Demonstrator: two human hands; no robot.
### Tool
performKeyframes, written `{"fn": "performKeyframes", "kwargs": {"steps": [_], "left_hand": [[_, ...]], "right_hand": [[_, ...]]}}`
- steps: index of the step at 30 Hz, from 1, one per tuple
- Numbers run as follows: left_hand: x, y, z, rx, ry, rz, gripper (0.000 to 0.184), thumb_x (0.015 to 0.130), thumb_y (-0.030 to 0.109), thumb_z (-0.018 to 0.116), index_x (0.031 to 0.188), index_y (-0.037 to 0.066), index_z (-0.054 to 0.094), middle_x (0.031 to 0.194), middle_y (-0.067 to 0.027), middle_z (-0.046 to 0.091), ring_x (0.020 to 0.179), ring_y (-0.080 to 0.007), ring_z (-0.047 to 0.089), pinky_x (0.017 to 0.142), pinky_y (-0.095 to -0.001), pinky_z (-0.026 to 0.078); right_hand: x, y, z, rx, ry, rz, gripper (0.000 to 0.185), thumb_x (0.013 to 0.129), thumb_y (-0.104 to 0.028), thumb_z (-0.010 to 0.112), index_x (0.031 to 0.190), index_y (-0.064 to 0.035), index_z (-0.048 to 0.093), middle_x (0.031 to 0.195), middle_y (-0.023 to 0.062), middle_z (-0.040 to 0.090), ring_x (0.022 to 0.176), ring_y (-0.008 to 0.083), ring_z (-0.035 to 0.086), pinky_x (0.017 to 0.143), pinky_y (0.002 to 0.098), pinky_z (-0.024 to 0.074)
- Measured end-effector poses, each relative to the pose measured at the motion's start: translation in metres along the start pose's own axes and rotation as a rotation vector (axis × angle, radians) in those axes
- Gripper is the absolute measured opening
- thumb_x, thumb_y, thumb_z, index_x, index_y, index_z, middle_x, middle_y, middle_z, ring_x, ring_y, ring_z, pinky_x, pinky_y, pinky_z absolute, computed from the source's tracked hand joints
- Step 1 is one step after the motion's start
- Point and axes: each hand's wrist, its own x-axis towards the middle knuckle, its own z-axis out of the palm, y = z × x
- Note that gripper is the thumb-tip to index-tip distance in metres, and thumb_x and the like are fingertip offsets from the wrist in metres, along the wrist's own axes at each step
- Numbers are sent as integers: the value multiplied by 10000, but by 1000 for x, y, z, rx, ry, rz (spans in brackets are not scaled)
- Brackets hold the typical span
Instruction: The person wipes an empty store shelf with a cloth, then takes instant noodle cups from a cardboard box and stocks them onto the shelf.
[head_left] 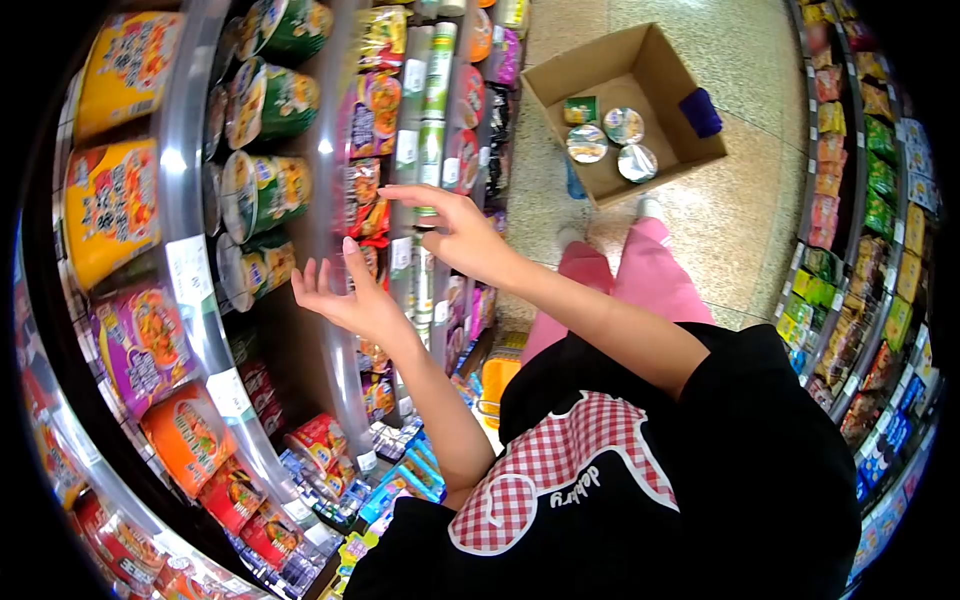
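Observation:
My left hand (352,303) is raised in front of the shelf with palm turned up and fingers spread, holding nothing. Just beyond it, my right hand (458,228) reaches leftward, its index finger stretched out and no object in its grasp. Nearest to the left hand's fingertips are green instant noodle cups (266,193) stacked on their sides along the shelf. Behind the right fingertips hang red noodle packets (366,203), and I cannot tell whether the fingers touch them. On the floor stands an open cardboard box (690,155) with several cups (624,126) in it.
Clear plastic shelf edges (188,210) with price tags run along the left. Yellow noodle packs (112,200) and an orange noodle bowl (188,438) fill the nearer shelf. Another shelf of snack packets (880,170) lines the right side of the aisle. Dark purple cloth (700,113) hangs on the box rim.

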Motion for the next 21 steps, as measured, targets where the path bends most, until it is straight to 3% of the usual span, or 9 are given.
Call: {"fn": "performKeyframes", "kwargs": {"steps": [7, 13, 17, 21], "left_hand": [[-69, 15, 77, -120, -310, -21, 652, 922, 145, 710, 1431, -14, 336, 1347, -216, 485, 1219, -294, 506, 1052, -437, 411], [-145, -10, 161, -264, -636, -317, 473, 957, 162, 652, 1363, 8, 464, 1290, -174, 561, 1184, -251, 554, 1009, -396, 450], [-188, -41, 230, -126, -905, -299, 395, 948, 181, 656, 1278, -12, 554, 1237, -174, 599, 1164, -279, 583, 1004, -394, 456], [-230, -95, 301, 24, -1099, -188, 392, 930, 181, 660, 1250, -29, 575, 1226, -212, 596, 1169, -345, 582, 1002, -401, 458]], "right_hand": [[-15, -5, -80, -16, 165, 70, 722, 707, 132, 452, 1378, -104, 574, 1397, 79, 566, 1312, 232, 512, 1076, 417, 425], [-37, 12, -186, -183, 407, 128, 643, 733, 118, 438, 1331, -58, 594, 1330, 84, 618, 1282, 246, 541, 1038, 377, 449], [-51, 55, -279, -364, 615, 268, 567, 747, 97, 462, 1277, -19, 626, 1246, 116, 665, 1196, 246, 599, 982, 329, 475], [-64, 114, -377, -350, 760, 447, 531, 773, 55, 532, 1290, -14, 627, 1230, 113, 671, 1091, 193, 619, 892, 295, 494]]}}
